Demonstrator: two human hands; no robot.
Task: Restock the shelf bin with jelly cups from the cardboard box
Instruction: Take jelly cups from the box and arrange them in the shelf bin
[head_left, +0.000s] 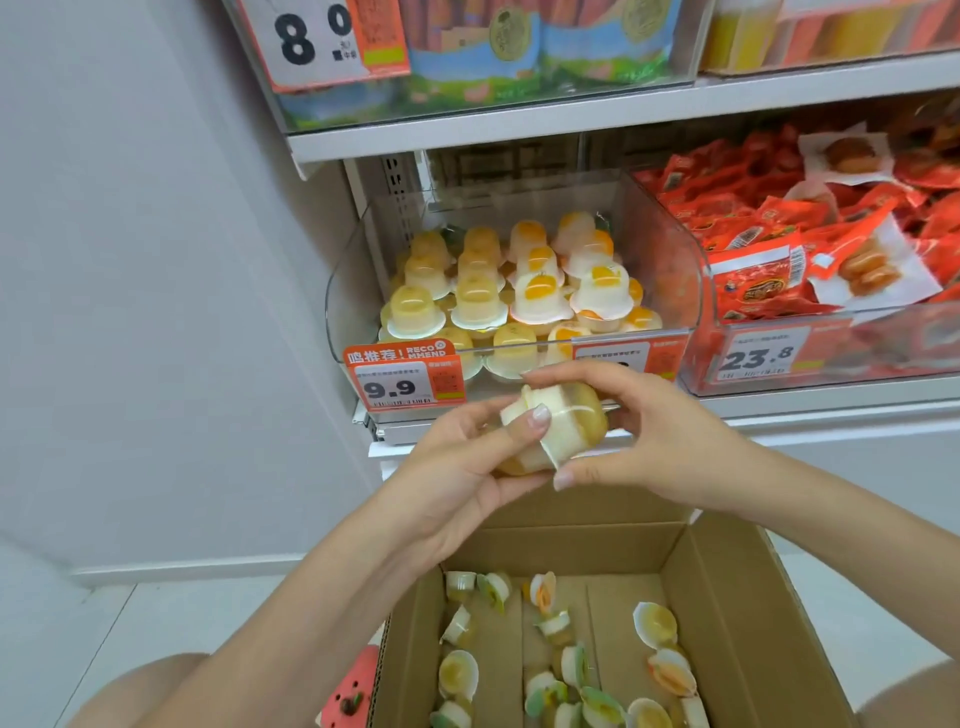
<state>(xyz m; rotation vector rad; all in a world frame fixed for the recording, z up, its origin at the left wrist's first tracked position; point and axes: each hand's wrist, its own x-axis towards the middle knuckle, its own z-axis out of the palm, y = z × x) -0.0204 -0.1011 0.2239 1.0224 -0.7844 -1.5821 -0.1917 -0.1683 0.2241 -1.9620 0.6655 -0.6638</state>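
Observation:
Both hands hold yellow jelly cups (569, 423) in front of the shelf, just below the bin's front edge. My left hand (457, 467) cradles them from below, thumb pressed on a lid. My right hand (644, 436) grips the upper cup from the right side. The clear shelf bin (670, 260) holds several upside-down jelly cups (519, 291), yellow ones on the left, white ones with orange pieces on the right. Below, the open cardboard box (727, 597) has several loose jelly cups (566, 670) scattered on its bottom.
A bin of red snack packets (810, 249) sits to the right of the jelly bin. Price tags reading 9.9 (400, 384) and 23.8 (763, 356) hang on the shelf front. A white wall (156, 312) stands on the left. Another shelf with packaged goods runs above.

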